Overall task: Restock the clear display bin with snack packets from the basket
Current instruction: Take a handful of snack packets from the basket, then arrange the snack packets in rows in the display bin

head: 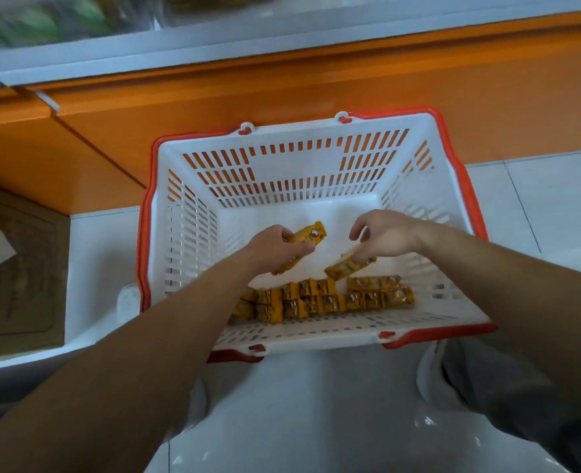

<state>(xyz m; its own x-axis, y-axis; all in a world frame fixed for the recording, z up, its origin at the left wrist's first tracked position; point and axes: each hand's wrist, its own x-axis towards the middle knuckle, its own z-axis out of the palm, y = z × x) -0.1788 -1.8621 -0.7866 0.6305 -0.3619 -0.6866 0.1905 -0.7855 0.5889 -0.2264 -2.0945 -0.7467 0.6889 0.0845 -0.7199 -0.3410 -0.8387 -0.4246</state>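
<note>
Left hand [275,249] grips yellow snack packet [311,233], right hand [384,235] pinches second packet [345,266]; best to firm that pinch, then lift both straight up off packet pile [333,298] at basket [316,138] 6 o'clock.

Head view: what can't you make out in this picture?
Head view only.
1. Display area, top edge: motion-blurred and cut off; contents unreadable.
2. Snack packets in the basket: print too small; the left forearm hides the row's left end.
3. Held packets, one in the left hand, one in the right hand: fingers cover part of each.
4. Cardboard box: cut off by the left edge.
</note>
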